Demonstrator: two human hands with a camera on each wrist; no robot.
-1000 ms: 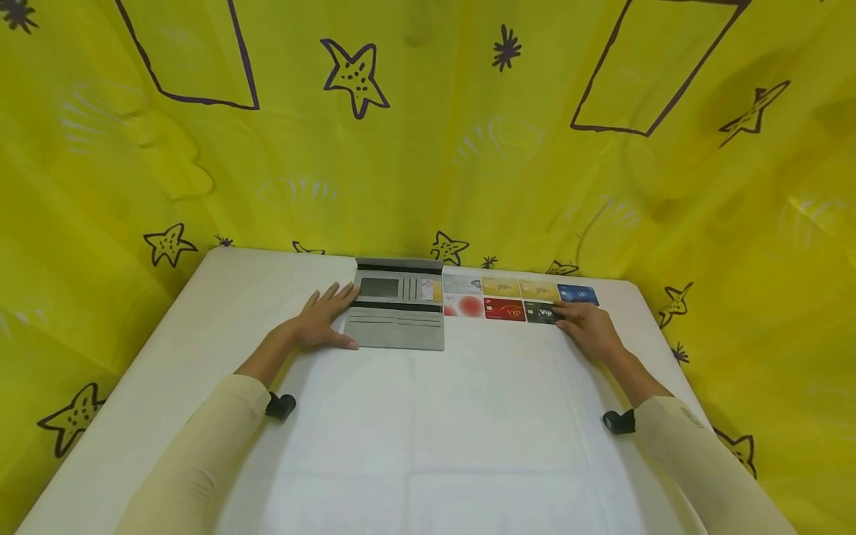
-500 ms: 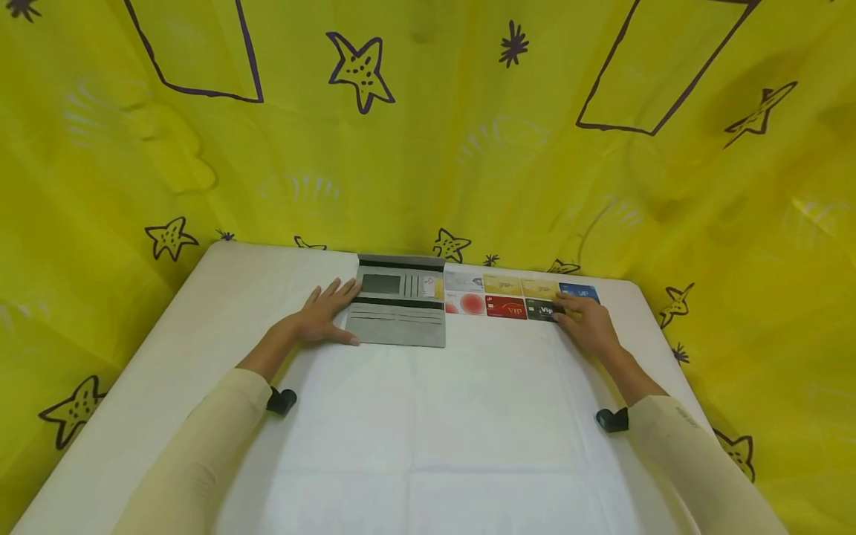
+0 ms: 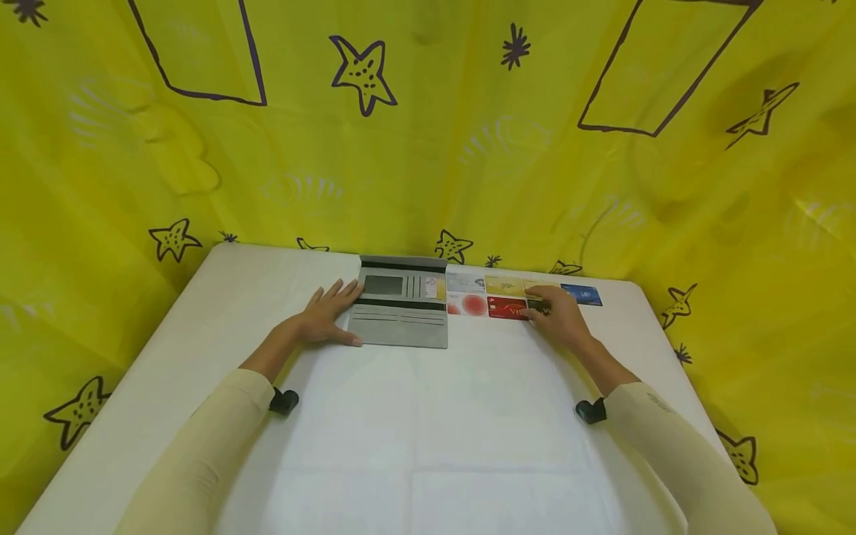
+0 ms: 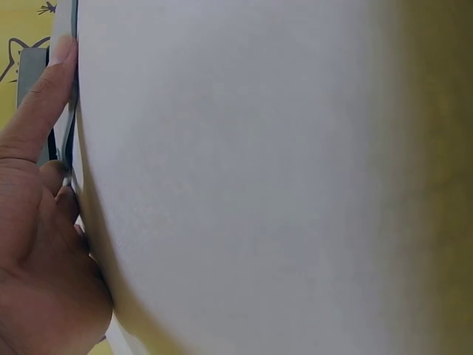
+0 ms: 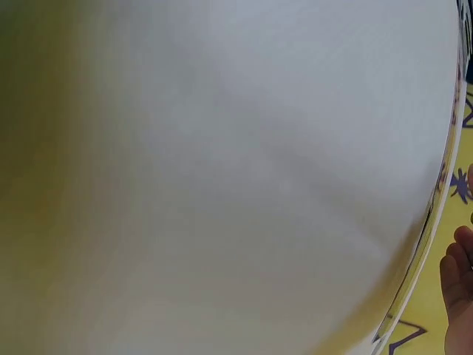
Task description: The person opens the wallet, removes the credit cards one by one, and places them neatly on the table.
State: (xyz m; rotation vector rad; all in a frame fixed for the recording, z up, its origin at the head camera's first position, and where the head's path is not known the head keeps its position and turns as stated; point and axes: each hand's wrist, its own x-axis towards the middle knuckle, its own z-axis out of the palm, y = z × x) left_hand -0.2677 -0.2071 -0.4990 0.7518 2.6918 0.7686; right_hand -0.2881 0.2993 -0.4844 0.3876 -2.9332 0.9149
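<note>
Black card (image 3: 537, 305) under R hand (image 3: 560, 318) fingertips, grip unclear; L hand (image 3: 325, 318) flat, relaxed on wallet (image 3: 401, 313) edge.

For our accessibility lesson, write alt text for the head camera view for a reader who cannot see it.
A person's left hand rests flat against the left edge of an open grey wallet on a white table, while the right hand touches a black card in two rows of cards beside the wallet. A yellow star-printed sheet hangs behind.
</note>
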